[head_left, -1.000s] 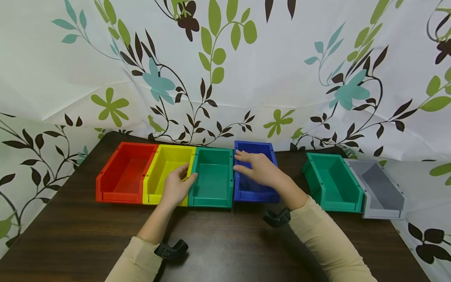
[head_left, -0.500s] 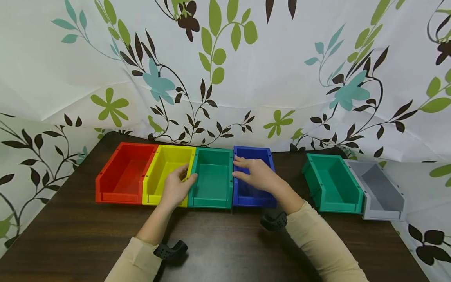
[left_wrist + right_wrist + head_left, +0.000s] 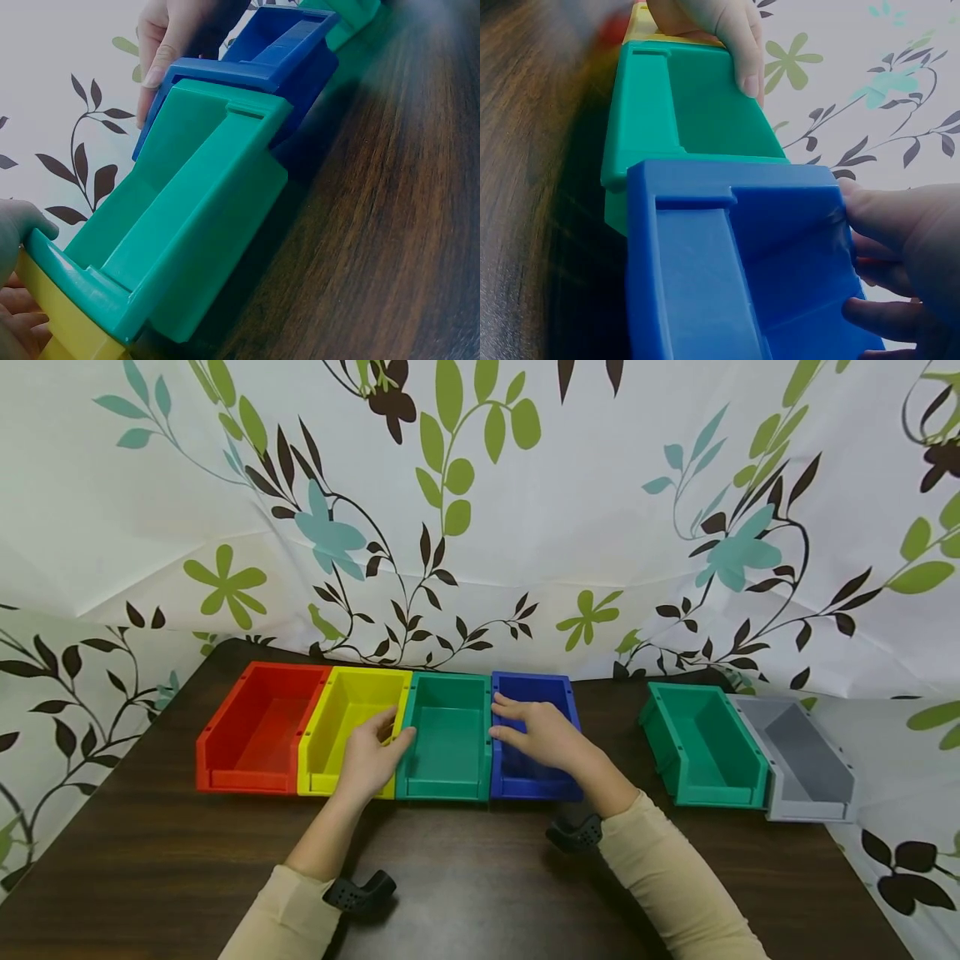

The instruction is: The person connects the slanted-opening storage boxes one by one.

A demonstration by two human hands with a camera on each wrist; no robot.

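Four colours of open plastic bin stand side by side: the red bin (image 3: 258,727), yellow bin (image 3: 318,760), green bin (image 3: 442,747) and blue bin (image 3: 536,785). My left hand (image 3: 369,758) pinches the adjoining walls of the yellow and green bins. Its thumb lies over the green rim in the left wrist view, with the fingers on the yellow side. Above the blue bin, my right hand (image 3: 551,735) holds its left rim with thumb and forefinger. The lower fingers show at the bin's edge in the right wrist view; the head view hides them.
A second green bin (image 3: 708,747) and a grey bin (image 3: 806,756) stand together at the right, apart from the row. All are on a dark wooden table (image 3: 465,893). Behind it hangs a white cloth (image 3: 585,510) with a leaf print.
My right hand has drawn the blue bin toward me and slightly left, so its front now lines up with the green bin. The left hand keeps its place.
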